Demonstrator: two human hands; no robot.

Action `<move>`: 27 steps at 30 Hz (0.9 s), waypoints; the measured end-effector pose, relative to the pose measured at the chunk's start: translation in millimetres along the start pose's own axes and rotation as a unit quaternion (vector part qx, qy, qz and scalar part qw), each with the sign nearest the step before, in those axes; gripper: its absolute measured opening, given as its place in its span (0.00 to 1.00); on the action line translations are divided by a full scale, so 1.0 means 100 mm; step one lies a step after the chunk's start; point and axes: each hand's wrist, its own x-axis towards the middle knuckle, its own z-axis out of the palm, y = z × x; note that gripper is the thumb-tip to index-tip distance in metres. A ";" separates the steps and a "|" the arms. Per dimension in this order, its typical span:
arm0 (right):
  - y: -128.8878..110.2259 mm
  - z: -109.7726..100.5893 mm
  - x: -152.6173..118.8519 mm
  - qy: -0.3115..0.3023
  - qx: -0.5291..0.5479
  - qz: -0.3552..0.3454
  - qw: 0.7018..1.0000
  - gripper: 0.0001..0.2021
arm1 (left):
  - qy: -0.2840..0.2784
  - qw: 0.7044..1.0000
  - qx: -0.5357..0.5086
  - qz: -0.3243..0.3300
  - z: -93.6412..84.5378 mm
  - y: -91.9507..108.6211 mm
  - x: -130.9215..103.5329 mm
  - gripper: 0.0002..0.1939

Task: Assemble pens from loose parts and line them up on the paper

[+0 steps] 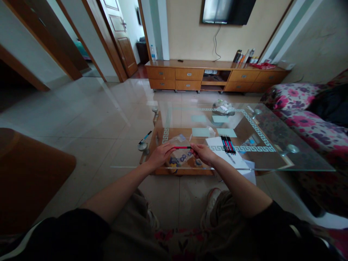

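Observation:
A red pen with a black end (182,147) lies level between my two hands, above the near part of the glass table (299,152). My left hand (162,154) is closed on its left end. The fingers of my right hand (201,153) pinch the black end on the right. Beneath the hands is a clear plastic bag with blue markings (182,156). To the right, several red, blue and black pens (228,145) lie side by side on white paper (214,142), with a pale pen (230,157) nearer me. One blue and black pen (145,137) rests alone at the left.
A crumpled plastic bag (223,107) sits at the table's far side. Beyond it stands a wooden TV cabinet (187,74) with bottles (244,57) on top. A flowered sofa (301,98) is on the right, a brown wooden piece of furniture (35,174) on the left.

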 end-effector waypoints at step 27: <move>0.06 -0.06 0.02 0.014 -0.130 -0.044 0.990 0.21 | -0.080 0.992 0.097 0.003 0.07 -0.04 -0.03 0.17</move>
